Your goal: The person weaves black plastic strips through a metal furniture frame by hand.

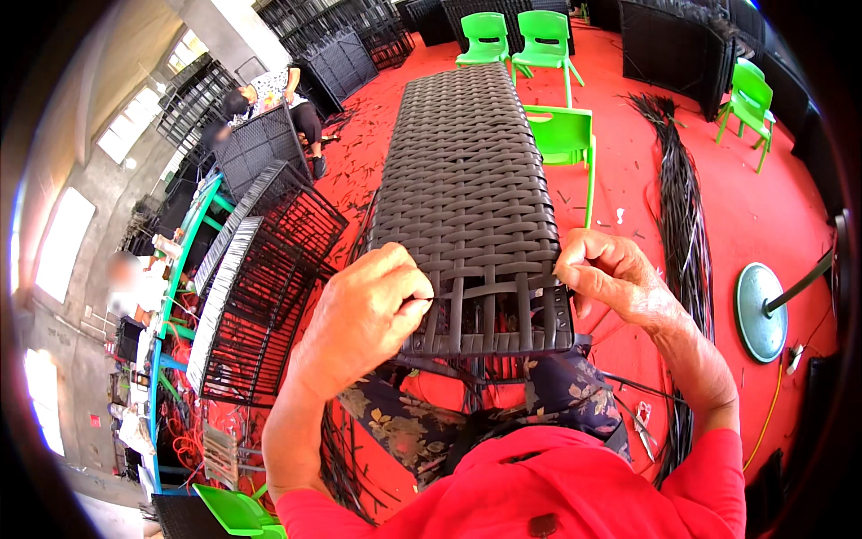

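Note:
In front of me stretches a long dark grey woven wicker piece [467,162], its weave dense along most of its length. At the near end the uprights show bare, with gaps between them above the frame's edge. A flat dark wicker strip [494,289] crosses these uprights. My left hand [373,301] is closed in a pinch at the left edge, by the strip's left end. At the right edge, thumb and fingers of my right hand [615,274] pinch the strip's other end. The exact grip points are partly hidden by the fingers.
A bundle of long dark strips [682,207] lies on the red floor to the right, near a round green stand base [760,310]. Scissors [642,431] lie lower right. Green chairs [543,40] stand ahead. At left are black frames [260,314] and a seated co-worker [269,90].

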Motion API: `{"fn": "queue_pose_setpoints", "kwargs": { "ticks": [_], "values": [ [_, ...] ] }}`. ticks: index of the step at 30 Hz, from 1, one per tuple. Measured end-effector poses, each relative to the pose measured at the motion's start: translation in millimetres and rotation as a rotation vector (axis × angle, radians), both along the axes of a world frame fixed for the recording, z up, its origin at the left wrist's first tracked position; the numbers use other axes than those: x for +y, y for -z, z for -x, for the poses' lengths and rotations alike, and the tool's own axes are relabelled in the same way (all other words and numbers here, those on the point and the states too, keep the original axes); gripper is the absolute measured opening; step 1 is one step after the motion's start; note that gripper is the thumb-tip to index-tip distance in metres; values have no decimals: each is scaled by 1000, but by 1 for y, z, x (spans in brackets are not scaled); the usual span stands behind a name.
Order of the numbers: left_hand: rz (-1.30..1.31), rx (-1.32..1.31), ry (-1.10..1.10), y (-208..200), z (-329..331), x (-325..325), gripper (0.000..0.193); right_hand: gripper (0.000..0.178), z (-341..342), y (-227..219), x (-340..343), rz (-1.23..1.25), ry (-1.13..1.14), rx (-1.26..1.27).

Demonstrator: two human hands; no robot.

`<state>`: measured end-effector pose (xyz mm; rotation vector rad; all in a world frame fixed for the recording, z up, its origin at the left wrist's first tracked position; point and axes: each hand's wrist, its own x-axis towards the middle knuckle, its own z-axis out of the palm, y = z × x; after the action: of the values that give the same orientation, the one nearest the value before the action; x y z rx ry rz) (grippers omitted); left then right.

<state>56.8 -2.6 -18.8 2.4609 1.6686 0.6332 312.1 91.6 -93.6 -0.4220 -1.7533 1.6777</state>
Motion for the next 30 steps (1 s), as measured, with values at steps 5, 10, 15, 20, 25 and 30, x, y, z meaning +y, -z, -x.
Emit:
{"fn": "queue_pose_setpoints", "kwargs": {
  "ticks": [5,10,15,20,25,30],
  "values": [
    [-384,385,86,7,-8,2,7,12,2,0,1,-71,16,0],
    [-718,442,191,26,-3,15,8,10,5,-2,1,-136,-4,8],
    [-846,546,272,25,-22,19,11,11,8,-4,-1,-213,3,-20],
    [-452,137,152,12,-33,20,33,15,5,-1,0,-108,-47,14],
    [-336,92,98,5,-40,14,19,18,5,6,3,100,-98,114],
    [-311,223,52,15,-50,14,16,23,7,14,1,308,-95,255]
  ]
}}
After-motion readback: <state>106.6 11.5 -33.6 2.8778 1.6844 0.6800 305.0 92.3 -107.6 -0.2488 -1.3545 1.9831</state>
